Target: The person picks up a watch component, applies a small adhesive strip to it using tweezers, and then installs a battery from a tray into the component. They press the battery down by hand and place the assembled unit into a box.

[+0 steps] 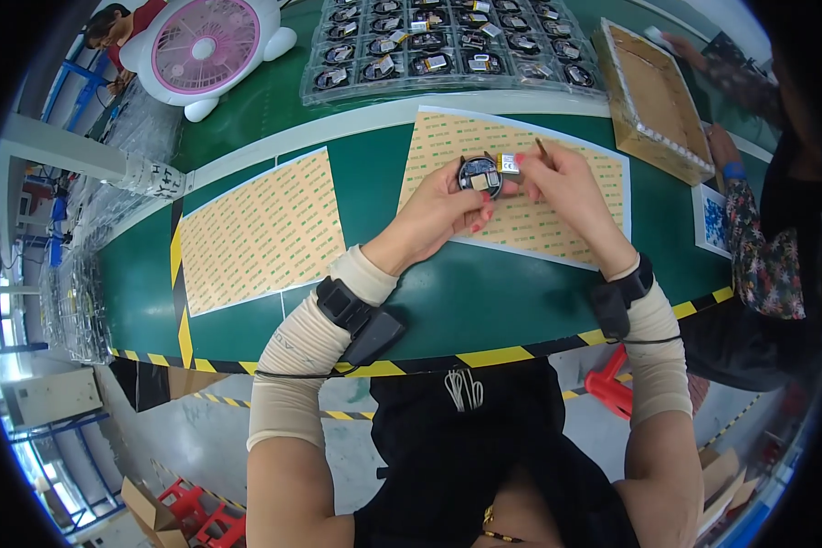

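My left hand (437, 216) holds a small round black device (479, 173) with its inner parts showing, above a tan adhesive sheet (447, 137). A small silver rectangular part (509, 163) sticks out at the device's right edge. My right hand (566, 187) is right beside it, fingers pinched on a thin stick-like tool (541, 148) whose tip points up and away. Both hands are over the green table (466, 301).
A second tan sheet (260, 228) lies to the left. Clear trays (447, 41) with several round devices stand at the back, a pink-and-white fan (205, 46) at back left, a flat cardboard box (653, 96) at back right. Another person's hand (723, 146) is at the right.
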Available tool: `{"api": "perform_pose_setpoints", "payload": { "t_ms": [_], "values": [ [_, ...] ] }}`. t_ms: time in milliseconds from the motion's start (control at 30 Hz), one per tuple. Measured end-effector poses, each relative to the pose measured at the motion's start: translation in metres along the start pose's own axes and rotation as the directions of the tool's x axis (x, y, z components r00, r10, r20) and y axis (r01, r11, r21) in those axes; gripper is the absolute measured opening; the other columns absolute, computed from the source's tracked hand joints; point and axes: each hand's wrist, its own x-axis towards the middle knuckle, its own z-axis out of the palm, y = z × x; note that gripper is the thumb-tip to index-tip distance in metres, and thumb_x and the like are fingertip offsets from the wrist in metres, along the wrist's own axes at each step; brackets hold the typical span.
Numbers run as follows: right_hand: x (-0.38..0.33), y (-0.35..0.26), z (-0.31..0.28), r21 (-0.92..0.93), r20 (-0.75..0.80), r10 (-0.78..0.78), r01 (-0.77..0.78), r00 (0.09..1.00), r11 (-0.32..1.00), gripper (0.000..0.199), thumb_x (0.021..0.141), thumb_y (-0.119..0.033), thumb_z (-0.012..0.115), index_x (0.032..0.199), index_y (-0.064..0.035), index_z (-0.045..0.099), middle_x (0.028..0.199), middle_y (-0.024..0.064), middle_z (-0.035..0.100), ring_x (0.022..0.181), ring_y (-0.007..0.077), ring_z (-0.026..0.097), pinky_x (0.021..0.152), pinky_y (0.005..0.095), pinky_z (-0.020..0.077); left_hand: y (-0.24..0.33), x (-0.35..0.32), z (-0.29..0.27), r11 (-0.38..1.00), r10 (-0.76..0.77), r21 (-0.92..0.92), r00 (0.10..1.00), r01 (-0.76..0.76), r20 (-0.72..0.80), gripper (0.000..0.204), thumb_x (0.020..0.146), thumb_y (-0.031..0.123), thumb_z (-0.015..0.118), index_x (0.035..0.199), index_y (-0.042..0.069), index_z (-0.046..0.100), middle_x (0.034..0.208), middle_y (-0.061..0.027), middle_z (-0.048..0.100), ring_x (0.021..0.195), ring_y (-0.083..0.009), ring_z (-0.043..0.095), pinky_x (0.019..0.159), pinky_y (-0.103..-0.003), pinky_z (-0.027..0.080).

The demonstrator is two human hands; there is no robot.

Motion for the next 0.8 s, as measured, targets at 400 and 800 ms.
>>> {"api": "perform_pose_setpoints", "payload": {
  "t_ms": [400, 800],
  "values": [
    [-0.016, -0.022, -0.021, 0.566, -0.045, 0.096, -0.054, 0.994, 0.823, 0.039, 0.095, -0.032, 0.034, 0.087, -0.0025, 0.059, 0.066, 0.0048, 0.053, 0.057, 0.009, 0.048, 0.054, 0.0258, 0.0387, 0.001, 0.001, -0.016, 0.968, -0.13, -0.235, 0.98, 0.091, -0.154, 0.032, 0.09, 0.013, 0.034, 0.118, 0.001, 0.041, 0.09, -0.0178, 0.06, 0.049, -0.0087, 0.043, 0.038, -0.018, 0.034],
    [-0.027, -0.014, 0.013, -0.55, 0.282, -0.66, 0.681, 0.696, 0.483, 0.028, 0.065, -0.012, 0.07, 0.09, -0.0077, 0.06, 0.069, 0.0045, 0.052, 0.056, 0.0222, 0.052, 0.046, 0.0287, 0.0402, 0.001, -0.001, -0.001, 0.99, -0.121, 0.047, 0.981, 0.13, -0.149, 0.025, 0.091, 0.016, 0.035, 0.112, 0.003, 0.041, 0.08, -0.0131, 0.057, 0.047, -0.012, 0.048, 0.037, -0.022, 0.034]
  ]
}}
